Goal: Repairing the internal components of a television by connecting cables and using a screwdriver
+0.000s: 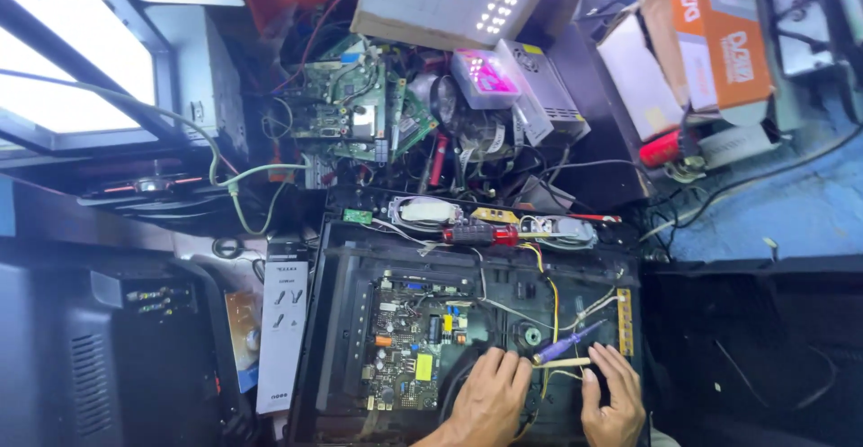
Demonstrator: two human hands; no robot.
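Note:
An opened black monitor back (351, 321) lies in front of me with a green circuit board (406, 353) inside it. My left hand (490, 397) rests flat on the black panel just right of the board, fingers together, holding nothing. My right hand (611, 393) rests beside the yellow strip board (624, 321), its fingertips touching a thin pale stick (562, 363). A purple-handled tool (564, 345) lies between the hands, over yellow wires (550, 299).
Behind the monitor sits a heap of circuit boards (346, 105), a metal power supply (544, 96), cables and a red cylinder (661, 148). Orange-and-white cartons (719, 33) are at the back right. A black monitor housing (99, 357) stands at left, a white box (280, 335) beside it.

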